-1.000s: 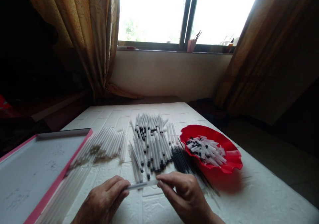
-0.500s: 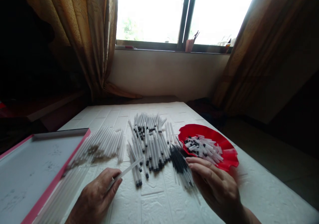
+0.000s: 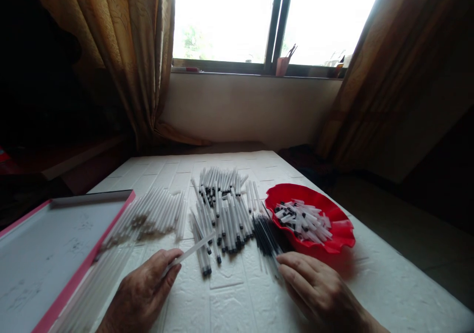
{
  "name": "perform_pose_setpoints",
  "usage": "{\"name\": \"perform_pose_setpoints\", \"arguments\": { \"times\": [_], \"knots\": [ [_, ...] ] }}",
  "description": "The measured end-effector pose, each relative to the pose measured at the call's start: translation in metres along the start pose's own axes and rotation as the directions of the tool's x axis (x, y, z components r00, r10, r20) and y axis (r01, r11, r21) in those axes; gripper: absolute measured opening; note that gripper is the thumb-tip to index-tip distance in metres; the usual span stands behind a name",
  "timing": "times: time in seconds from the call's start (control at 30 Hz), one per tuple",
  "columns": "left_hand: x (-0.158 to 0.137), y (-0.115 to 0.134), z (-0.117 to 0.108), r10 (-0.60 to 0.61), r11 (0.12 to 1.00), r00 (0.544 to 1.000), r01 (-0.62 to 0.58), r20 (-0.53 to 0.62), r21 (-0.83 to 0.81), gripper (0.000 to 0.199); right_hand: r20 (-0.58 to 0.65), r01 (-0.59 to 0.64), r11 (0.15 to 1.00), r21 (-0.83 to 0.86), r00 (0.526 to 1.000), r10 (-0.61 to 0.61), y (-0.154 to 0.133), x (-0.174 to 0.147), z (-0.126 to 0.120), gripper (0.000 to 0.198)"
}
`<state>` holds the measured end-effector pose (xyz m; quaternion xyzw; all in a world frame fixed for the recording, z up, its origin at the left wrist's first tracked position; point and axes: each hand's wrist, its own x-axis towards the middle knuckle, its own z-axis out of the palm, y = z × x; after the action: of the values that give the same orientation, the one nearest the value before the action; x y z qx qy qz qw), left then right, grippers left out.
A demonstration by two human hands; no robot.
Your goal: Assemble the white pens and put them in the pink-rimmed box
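Near the worktop's front edge, the left hand (image 3: 142, 293) pinches one clear pen tube (image 3: 190, 251), open end angled up, ready for filling. The right hand (image 3: 320, 291), fingers pressed together, touches the black refills (image 3: 264, 237) beside the red bowl (image 3: 342, 229).

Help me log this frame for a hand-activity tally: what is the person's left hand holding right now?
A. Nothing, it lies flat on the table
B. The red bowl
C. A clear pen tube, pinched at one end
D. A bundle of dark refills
C. The left hand pinches one end of a clear pen tube that angles up toward the pile of tubes, while the right hand rests by the dark refills near the red bowl.
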<state>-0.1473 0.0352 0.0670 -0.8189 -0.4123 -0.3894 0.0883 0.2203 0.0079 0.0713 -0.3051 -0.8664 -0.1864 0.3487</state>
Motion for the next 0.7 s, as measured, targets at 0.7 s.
{"name": "perform_pose_setpoints", "arguments": {
  "times": [0.7],
  "knots": [
    [-0.015, -0.002, 0.007, -0.284, 0.888, 0.949, 0.313, 0.133, -0.338, 0.027, 0.348, -0.15, 0.987, 0.047, 0.929, 0.125, -0.045, 0.089, 0.053, 0.015]
  ]
}}
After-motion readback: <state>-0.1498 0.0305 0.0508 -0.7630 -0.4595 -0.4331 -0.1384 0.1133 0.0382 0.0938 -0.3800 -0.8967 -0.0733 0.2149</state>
